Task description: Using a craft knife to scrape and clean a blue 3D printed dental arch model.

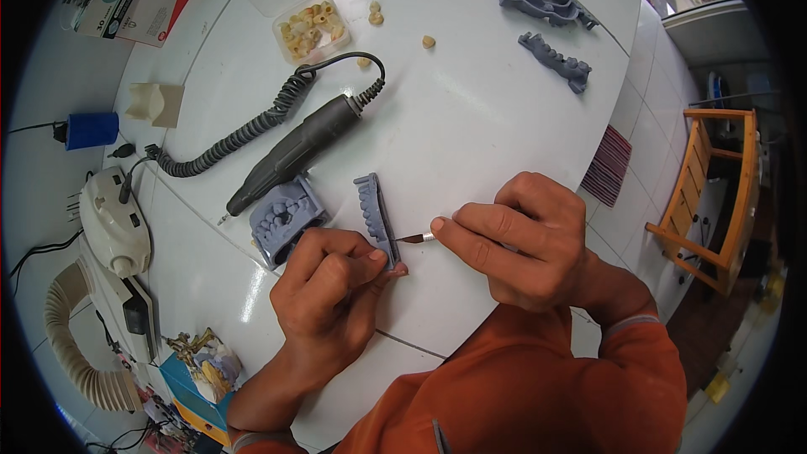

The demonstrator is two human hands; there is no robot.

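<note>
My left hand point(326, 292) pinches the lower end of a narrow grey dental model point(372, 206), a strip with a row of teeth along its left side. The strip stands nearly on end, tilted a little. In the fingers of my right hand point(525, 244) is a small brush point(414, 239) with dark bristles and a silvery collar. Its tip touches or nearly touches the strip's right side; most of the handle is hidden by the fingers. Just beyond my left hand lies a wider grey dental model point(286, 214) on the white table point(445, 134).
A dark rotary handpiece point(294, 151) with coiled cord lies beside the wider model, metal tip pointing left. Farther off are a clear box of tooth-coloured crowns point(313, 29), several loose crowns point(429, 42) and grey models point(555, 61). A control unit point(116, 220) and ribbed hose point(71, 328) stand left.
</note>
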